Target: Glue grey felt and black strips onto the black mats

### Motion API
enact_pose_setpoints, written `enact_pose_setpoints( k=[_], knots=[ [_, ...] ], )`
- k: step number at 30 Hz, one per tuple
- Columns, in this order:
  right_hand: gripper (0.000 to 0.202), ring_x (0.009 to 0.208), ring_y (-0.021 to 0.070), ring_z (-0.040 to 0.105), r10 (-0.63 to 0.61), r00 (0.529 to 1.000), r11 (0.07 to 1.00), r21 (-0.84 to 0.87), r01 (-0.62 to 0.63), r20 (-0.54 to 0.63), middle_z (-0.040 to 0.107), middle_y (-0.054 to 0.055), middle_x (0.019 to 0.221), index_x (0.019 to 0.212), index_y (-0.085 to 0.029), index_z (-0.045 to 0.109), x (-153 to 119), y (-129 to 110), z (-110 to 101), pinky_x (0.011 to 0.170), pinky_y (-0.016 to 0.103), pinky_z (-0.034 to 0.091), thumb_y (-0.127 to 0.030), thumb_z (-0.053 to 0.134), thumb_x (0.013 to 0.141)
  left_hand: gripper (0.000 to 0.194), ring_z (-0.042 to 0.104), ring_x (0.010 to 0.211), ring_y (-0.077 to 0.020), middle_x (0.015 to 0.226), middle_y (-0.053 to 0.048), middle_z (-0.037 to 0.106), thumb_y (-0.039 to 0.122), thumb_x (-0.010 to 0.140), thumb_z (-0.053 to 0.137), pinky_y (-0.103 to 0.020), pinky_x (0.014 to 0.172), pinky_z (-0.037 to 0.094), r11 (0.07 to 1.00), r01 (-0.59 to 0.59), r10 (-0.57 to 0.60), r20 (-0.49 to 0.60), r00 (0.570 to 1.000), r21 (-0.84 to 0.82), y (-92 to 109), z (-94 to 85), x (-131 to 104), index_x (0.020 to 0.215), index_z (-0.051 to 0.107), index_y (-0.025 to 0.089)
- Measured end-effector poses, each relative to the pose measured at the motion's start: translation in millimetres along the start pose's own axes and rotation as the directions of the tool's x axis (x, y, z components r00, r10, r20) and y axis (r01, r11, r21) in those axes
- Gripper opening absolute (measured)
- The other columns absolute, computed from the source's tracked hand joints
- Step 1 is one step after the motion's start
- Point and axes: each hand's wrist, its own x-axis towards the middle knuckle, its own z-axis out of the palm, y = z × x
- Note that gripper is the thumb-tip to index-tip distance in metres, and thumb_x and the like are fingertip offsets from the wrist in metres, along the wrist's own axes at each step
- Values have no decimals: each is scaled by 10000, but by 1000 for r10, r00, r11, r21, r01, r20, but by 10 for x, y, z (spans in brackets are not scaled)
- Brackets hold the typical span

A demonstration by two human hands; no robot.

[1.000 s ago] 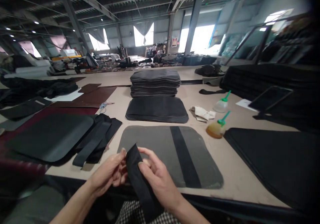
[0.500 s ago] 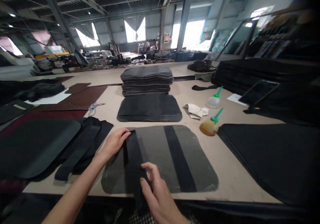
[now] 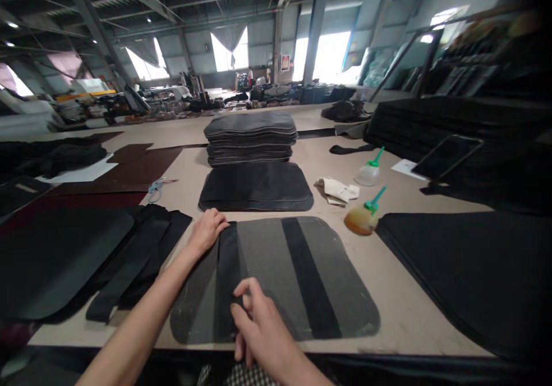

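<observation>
- On the counter (image 3: pixel 414 305), far left, dark sheets (image 3: pixel 64 259) and loose black straps (image 3: pixel 142 259) lie overlapped.
- My left hand (image 3: pixel 207 229) rests at the far end of a black strip (image 3: pixel 228 276), fingers curled together, pressing down on it.
- My right hand (image 3: pixel 254 325) presses the strip's near end, fingers bunched, flat against the grey panel (image 3: pixel 267 271) beneath.
- A second black strip (image 3: pixel 308 276) crosses the panel further right.
- Just beside the panel's far right corner lies an amber glue bottle (image 3: pixel 361 218).
</observation>
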Motion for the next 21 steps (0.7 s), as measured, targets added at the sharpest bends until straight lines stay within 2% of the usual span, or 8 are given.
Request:
enact_pose_setpoints(
  k=[3, 8, 13, 18, 21],
  knots=[
    [229, 352, 130, 565, 8, 1000, 1000, -6, -8, 6, 416, -144, 565, 1050, -256, 359, 7, -8, 7, 278, 153, 307, -417, 487, 950, 216, 536, 935, -224, 963, -54, 592, 405, 984, 555, -334, 799, 413, 999, -17, 17, -1, 1000, 28, -23, 32, 22, 910, 658, 230],
    [129, 339, 104, 543, -19, 1000, 1000, -21, 19, 7, 419, -166, 512, 1016, -250, 370, 26, -5, 20, 416, 181, 433, -302, 466, 948, 195, 533, 922, -231, 952, -63, 603, 387, 973, 576, -343, 783, 420, 998, -40, 41, -5, 999, 54, -27, 45, 25, 917, 666, 223],
    [128, 357, 110, 557, -4, 1000, 997, -81, 6, 23, 562, -120, 565, 1008, -252, 380, 13, -27, 40, 356, 168, 344, -284, 479, 934, 203, 501, 1083, -259, 1142, -87, 603, 352, 966, 587, -374, 879, 416, 997, -50, 50, -9, 999, 55, 54, -14, -9, 1120, 647, 236],
    [132, 367, 114, 569, 4, 999, 990, -140, 3, 49, 603, -106, 582, 999, -257, 382, 28, 2, 87, 359, 167, 357, -274, 497, 935, 237, 504, 1057, -254, 1042, -76, 653, 298, 1017, 464, -382, 874, 399, 990, -125, 121, 63, 991, 67, 110, -39, -46, 1046, 693, 246],
    [124, 360, 119, 564, -9, 998, 983, -180, 19, 56, 613, -101, 580, 998, -257, 382, 32, 29, 109, 367, 180, 376, -270, 491, 941, 286, 510, 1024, -252, 1041, -86, 666, 304, 1029, 428, -384, 866, 398, 986, -142, 137, 66, 988, 84, 113, -42, -74, 1063, 702, 232]
  ],
)
